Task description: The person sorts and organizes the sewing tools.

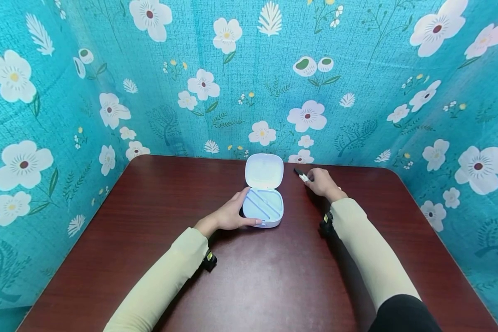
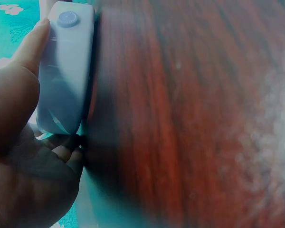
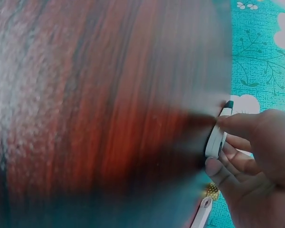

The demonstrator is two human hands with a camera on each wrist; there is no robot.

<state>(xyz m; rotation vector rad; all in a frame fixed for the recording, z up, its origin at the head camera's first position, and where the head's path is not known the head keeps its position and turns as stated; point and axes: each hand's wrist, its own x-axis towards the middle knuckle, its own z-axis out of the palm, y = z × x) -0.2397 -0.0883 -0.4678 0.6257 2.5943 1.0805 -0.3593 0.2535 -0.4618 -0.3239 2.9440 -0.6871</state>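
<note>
A pale blue lidded box (image 1: 269, 222) stands on the table with its lid (image 1: 264, 171) raised at the back. Diagonal ridges cross the inside of its base. My left hand (image 1: 231, 214) grips the box from its left side, thumb along the front; in the left wrist view the thumb lies by a round button (image 2: 68, 19) on the box wall. To the right of the box, my right hand (image 1: 321, 181) pinches a slim white item with a black end (image 3: 216, 138) between thumb and fingers, low over the table. Its exact kind cannot be told.
Past the right hand's fingers lie a white stick-like piece with a hole (image 3: 202, 213) and a small gold-coloured object (image 3: 212, 191). The dark red-brown table (image 1: 282, 276) ends at a blue flowered cloth (image 1: 240, 92) behind and at both sides.
</note>
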